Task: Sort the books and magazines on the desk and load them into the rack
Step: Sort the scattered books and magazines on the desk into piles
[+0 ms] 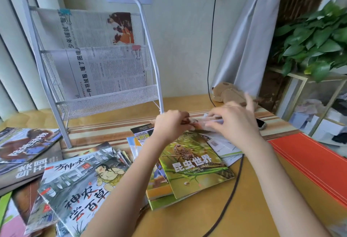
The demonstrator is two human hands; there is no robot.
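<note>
A white wire rack stands at the back left of the desk with newspapers clipped in its upper pockets. Books and magazines lie spread over the desk: a green insect book tops the middle pile, and a painted-cover magazine lies to the left. My left hand and my right hand meet above the far end of the middle pile. Both pinch a thin, blurred booklet between them. My right index finger points up.
More magazines are stacked at the far left. An orange folder lies at the right edge. A phone, a brown plush toy, a black cable and a potted plant sit to the right.
</note>
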